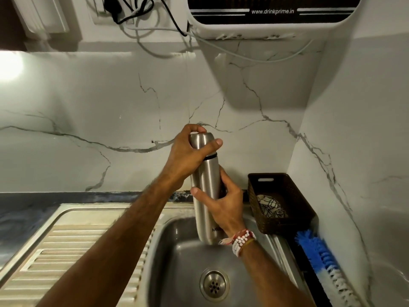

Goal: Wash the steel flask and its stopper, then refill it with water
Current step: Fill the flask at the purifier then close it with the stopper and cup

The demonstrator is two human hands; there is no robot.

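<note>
A tall steel flask point(207, 180) stands nearly upright in the air above the sink basin point(177, 258). Its steel cap point(202, 142) sits on top, with a black ring under it. My left hand point(188, 156) wraps around the cap from the left. My right hand point(221, 204) grips the flask's body lower down, thumb across the front; the wrist wears bead bracelets. The stopper is hidden under the cap.
A ribbed steel drainboard point(73, 251) lies left of the basin, whose drain point(214, 284) is at the bottom. A brown basket point(287, 191) with a scrubber stands on the right; a blue and white bottle brush point(321, 258) lies below it. A water purifier point(272, 16) hangs on the wall above.
</note>
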